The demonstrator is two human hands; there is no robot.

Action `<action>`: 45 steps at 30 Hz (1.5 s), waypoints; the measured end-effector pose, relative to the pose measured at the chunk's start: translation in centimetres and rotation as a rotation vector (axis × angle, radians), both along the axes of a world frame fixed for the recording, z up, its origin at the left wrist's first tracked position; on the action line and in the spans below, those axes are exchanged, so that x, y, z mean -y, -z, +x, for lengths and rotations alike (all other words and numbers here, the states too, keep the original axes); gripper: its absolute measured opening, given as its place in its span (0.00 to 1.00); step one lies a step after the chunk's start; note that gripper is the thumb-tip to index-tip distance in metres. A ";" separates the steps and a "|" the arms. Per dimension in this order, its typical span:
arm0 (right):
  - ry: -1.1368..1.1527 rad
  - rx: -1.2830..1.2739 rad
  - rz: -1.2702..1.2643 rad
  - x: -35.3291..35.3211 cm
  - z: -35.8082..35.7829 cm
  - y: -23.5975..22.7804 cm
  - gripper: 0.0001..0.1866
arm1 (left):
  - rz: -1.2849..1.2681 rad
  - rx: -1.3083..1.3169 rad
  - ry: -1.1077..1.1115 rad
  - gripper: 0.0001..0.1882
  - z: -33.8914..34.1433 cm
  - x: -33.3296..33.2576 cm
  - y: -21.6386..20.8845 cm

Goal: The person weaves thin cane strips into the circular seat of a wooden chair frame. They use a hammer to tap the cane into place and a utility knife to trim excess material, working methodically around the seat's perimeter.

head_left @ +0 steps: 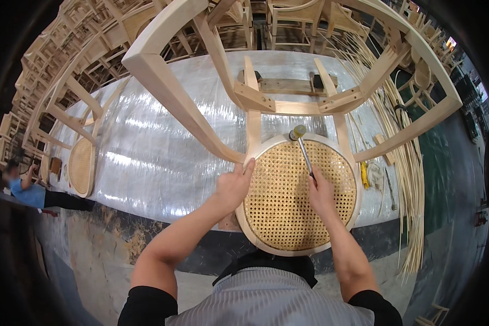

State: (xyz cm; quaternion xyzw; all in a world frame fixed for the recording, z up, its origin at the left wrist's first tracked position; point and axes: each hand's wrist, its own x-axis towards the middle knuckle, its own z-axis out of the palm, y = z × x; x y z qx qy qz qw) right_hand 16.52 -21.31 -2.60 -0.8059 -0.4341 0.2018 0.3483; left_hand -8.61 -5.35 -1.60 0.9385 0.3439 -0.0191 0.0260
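A pale wooden chair frame lies on the plastic-covered workbench, with its round woven cane panel toward me. My left hand grips the panel's wooden rim on its left side, near where a chair leg joins. In my right hand is the handle of a small mallet, held over the cane. Its yellowish head is at the far edge of the panel, by the wooden rim; whether it touches, I cannot tell.
Long cane strips lie along the bench's right side, near a yellow-handled tool. Another cane-seated chair stands at the left, by a person in a blue shirt. Many chair frames are stacked behind. Shavings litter the floor.
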 end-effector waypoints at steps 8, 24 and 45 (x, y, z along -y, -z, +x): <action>-0.076 0.110 0.060 0.2 -1.4 0.0 0.25 | -0.066 0.000 -0.061 0.40 0.7 0.0 0.4; -0.123 0.047 0.190 -1.2 -2.9 -3.4 0.26 | -0.106 0.020 -0.153 0.38 -0.8 -0.5 0.3; -0.162 -0.034 -0.153 -0.3 -3.6 -3.7 0.26 | -0.161 -0.046 -0.185 0.40 0.3 -0.1 -0.5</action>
